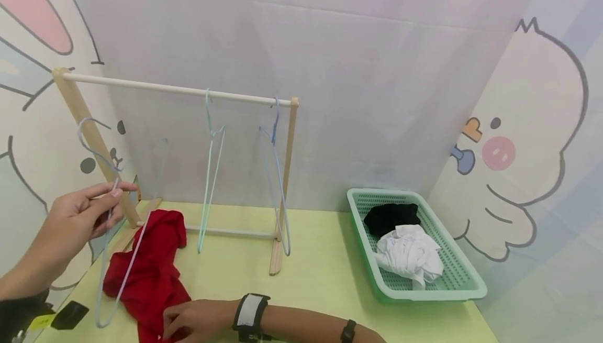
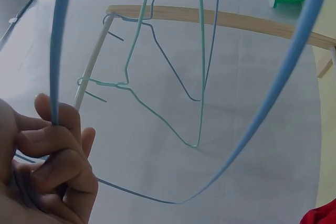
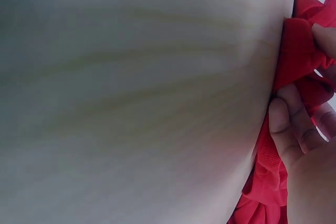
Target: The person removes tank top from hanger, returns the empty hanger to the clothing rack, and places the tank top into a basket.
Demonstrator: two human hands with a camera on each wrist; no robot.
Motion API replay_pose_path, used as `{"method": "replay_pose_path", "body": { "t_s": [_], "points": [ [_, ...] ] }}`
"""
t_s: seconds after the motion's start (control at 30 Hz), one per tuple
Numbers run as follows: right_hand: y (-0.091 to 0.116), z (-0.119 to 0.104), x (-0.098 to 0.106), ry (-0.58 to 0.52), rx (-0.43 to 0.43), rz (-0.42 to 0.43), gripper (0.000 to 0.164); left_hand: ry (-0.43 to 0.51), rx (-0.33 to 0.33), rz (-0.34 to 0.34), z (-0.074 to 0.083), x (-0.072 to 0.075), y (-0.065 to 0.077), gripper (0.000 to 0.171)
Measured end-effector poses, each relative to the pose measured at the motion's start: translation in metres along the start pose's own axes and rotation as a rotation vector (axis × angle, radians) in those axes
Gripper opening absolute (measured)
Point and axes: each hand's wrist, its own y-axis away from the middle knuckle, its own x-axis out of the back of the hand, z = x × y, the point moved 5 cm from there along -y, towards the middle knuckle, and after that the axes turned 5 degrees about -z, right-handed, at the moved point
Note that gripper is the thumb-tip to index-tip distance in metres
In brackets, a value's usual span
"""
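My left hand (image 1: 87,212) pinches a pale blue wire hanger (image 2: 55,51) near its neck, at the left of the head view. The hook points up, and the long loop hangs down in front of a crumpled red garment (image 1: 153,259). The garment lies on the table, with its upper end by the rack's left foot. At its near end my right hand (image 1: 188,321) grips a fold of the red fabric. Fingers and thumb close around the bunched cloth in the right wrist view, where the right hand (image 3: 307,135) is partly cut off.
A wooden rack with a white rod (image 1: 160,87) stands behind the hands. From it hang a mint-green hanger (image 1: 205,196) and a blue hanger (image 1: 281,180). To the right, a green basket (image 1: 452,285) holds a white garment (image 1: 410,254) and a black one (image 1: 391,218).
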Motion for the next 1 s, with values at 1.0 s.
{"method": "replay_pose_path", "body": {
  "t_s": [1.0],
  "points": [
    [0.0,0.005,-0.003,-0.039,-0.023,-0.011,0.028,0.686,-0.002,-0.164,0.017,0.025,-0.116,0.029]
  ]
}}
